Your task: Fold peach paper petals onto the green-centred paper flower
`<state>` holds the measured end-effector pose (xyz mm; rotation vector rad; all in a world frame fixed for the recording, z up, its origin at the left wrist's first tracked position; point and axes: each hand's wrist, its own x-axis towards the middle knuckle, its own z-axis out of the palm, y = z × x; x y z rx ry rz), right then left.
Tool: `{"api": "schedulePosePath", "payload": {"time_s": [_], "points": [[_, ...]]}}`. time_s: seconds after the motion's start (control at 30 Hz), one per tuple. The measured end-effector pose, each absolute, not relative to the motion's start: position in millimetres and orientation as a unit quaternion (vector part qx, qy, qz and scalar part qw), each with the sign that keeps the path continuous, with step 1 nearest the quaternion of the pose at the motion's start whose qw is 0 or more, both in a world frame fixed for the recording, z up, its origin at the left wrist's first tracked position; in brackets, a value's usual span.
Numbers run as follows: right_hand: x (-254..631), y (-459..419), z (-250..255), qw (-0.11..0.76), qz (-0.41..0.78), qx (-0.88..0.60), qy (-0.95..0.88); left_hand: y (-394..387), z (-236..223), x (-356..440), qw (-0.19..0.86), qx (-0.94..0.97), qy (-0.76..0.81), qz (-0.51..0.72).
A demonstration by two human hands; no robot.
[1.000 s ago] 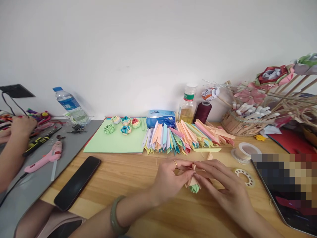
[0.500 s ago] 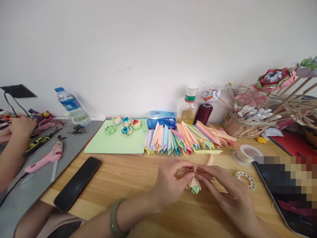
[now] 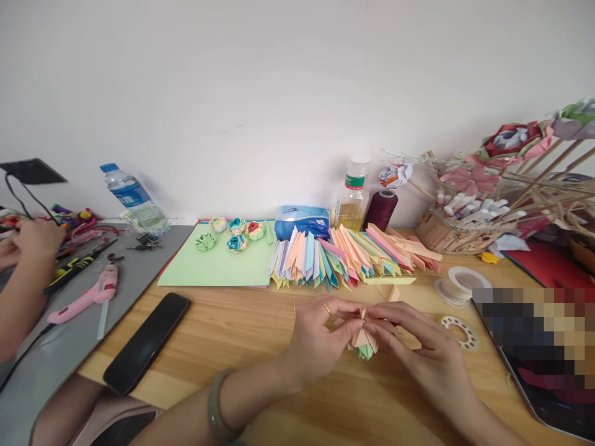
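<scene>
Between my two hands, low over the wooden table, is a small folded-paper flower (image 3: 364, 348) with peach outer pieces and a green part at the bottom. My left hand (image 3: 320, 337), with a ring and a bangle on the wrist, pinches its left side. My right hand (image 3: 421, 353) pinches the peach paper from the right; fingers partly hide the top. Just beyond lies a loose peach strip (image 3: 394, 293). Behind it, folded paper strips (image 3: 316, 260) in many colours stand in a dense row. Several finished paper flowers (image 3: 205, 241) rest on green sheets (image 3: 181, 269).
A black phone (image 3: 146, 344) lies at left, with a pink glue gun (image 3: 88, 298) on a grey mat. Another person's hand (image 3: 39, 238) is at far left. Tape rolls (image 3: 460, 331), a thread spool (image 3: 381, 210), a bottle (image 3: 352, 198) and a basket (image 3: 460, 238) stand right.
Both hands stay on the paper flower, with the fingers shifted slightly at its peach tip. The whole view has moved a little.
</scene>
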<state>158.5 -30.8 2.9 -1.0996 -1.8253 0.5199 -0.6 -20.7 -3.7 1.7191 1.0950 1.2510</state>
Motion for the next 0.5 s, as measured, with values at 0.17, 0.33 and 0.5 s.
{"api": "schedulePosePath", "payload": {"time_s": [0.17, 0.33, 0.5], "points": [[157.9, -30.6, 4.6, 0.465, 0.211, -0.447, -0.734, -20.9, -4.4, 0.6, 0.356, 0.664, 0.442, 0.486], [159.0, -29.3, 4.3, 0.469, 0.236, -0.436, -0.731, -20.8, -3.8, 1.3, 0.359, 0.666, 0.438, 0.486], [160.7, -28.2, 4.4, 0.441, 0.297, -0.441, -0.723, -20.7, 0.0, 1.1, 0.378, 0.674, 0.402, 0.49]]}}
